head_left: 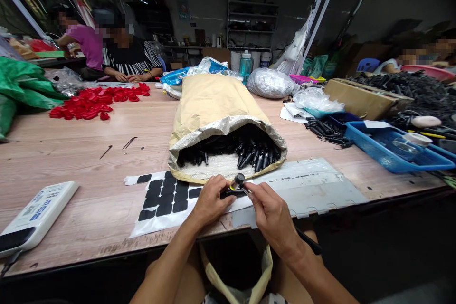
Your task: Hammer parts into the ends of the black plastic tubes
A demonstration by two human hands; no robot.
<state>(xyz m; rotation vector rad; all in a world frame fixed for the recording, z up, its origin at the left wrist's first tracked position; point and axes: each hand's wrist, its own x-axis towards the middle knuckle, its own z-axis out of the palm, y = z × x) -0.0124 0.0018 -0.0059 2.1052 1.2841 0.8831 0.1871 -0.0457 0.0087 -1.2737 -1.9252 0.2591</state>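
Observation:
My left hand point(213, 197), low at the front of the table, is closed round a small black cylindrical part point(238, 180) with a yellow-green band and a paler section. Just right of it, the fingers of my right hand point(269, 209) pinch together at the part's side; what they hold is too small to make out. A black rod-like handle point(309, 243) shows beyond my right wrist. Under my hands lies a white sheet of black stickers point(166, 194), overlapping a grey plastic sheet point(302, 185). Directly ahead, an open paper sack point(221, 99) holds many black tubular parts point(258, 152).
A white device with a cable point(39, 213) lies at the left. Red pieces point(89, 102) and green sacking point(28, 95) are behind it. To the right stand a blue tray point(384, 152), a cardboard box point(363, 97) and heaped black parts. Two people sit across the table.

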